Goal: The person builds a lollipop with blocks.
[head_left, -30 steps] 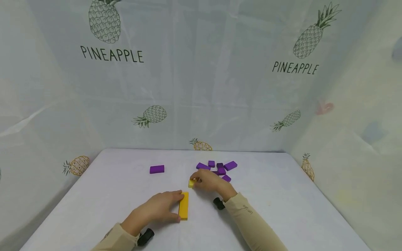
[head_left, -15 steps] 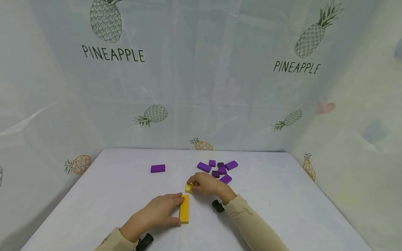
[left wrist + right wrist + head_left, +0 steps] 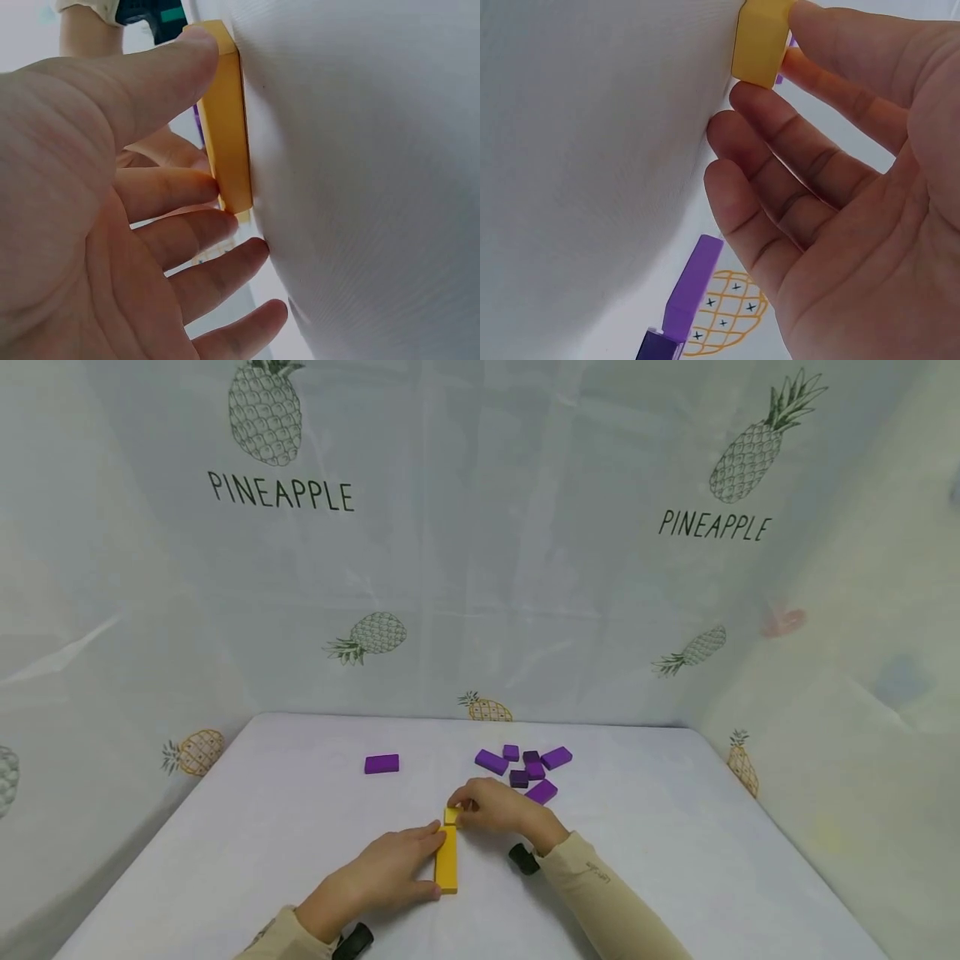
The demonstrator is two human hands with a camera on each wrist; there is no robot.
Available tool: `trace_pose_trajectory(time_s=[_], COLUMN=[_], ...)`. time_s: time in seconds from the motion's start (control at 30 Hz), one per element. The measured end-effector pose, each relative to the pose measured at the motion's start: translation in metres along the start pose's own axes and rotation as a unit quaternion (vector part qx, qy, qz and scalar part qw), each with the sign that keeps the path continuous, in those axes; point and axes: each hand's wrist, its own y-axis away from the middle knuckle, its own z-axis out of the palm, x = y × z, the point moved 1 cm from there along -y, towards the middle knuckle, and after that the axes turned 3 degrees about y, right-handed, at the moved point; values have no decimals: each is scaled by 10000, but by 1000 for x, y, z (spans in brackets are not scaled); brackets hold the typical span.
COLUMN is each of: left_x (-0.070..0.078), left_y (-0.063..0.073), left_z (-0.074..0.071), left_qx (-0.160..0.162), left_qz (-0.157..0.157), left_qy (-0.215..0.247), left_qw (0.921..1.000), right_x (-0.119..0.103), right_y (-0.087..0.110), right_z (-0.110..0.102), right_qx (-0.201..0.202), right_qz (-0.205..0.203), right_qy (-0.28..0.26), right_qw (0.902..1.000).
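Observation:
A long yellow block (image 3: 447, 865) lies flat on the white table, pointing away from me. My left hand (image 3: 386, 870) holds it from the left, with the thumb at its near end and fingertips at its far end. In the left wrist view the thumb presses a corner of this long yellow block (image 3: 225, 124). My right hand (image 3: 497, 810) pinches a small yellow block (image 3: 451, 816) at the long block's far end; they look touching or almost so. The right wrist view shows the small yellow block (image 3: 762, 46) between thumb and fingertips, its other side hidden.
Several purple blocks (image 3: 492, 762) lie in a loose group beyond my right hand. A single purple block (image 3: 382, 764) sits apart at the back left. Behind the white table (image 3: 675, 827) hangs a pineapple-print curtain (image 3: 510, 568).
My right hand has drawn the small yellow block nearer and slightly left, up to the long block's far end. The left hand keeps its hold on the long block. The head view has shifted slightly.

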Motion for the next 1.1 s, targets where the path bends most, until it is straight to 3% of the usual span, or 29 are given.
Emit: trace_pose_trajectory(time_s=[0.57, 0.87, 1.1], left_x=[-1, 6, 9], left_y=[-1, 1, 2], left_z=[4, 1, 1], left_qx=[-12, -28, 153], left_qz=[75, -58, -82], left_qy=[-131, -74, -38], left_qw=[9999, 10000, 9998], right_x=[1, -1, -2], right_y=[-1, -1, -2], right_z=[3, 4, 6], right_qx=[35, 14, 3], right_qz=[-274, -128, -59], right_qy=[66, -70, -161], right_qw=[9996, 9999, 9999])
